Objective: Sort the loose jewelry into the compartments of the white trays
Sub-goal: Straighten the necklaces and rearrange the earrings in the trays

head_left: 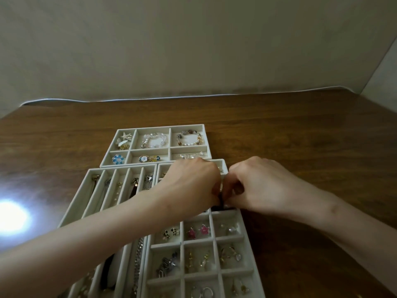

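Three white trays lie on the wooden table. The far tray (137, 128) holds bracelets and brooches. The long-slot tray (86, 179) at the left holds chains. The grid tray (245, 237) at the right holds earrings, among them pink stars (197, 231). My left hand (193, 183) and my right hand (257, 186) meet over the grid tray's upper part, fingers curled. Together they pinch a small dark piece (221, 201) between their fingertips. What the piece is stays hidden.
A bright light glare (10, 218) sits on the table at the left. A plain wall rises behind the table's far edge. Bare wood lies to the right of the trays and beyond the far tray.
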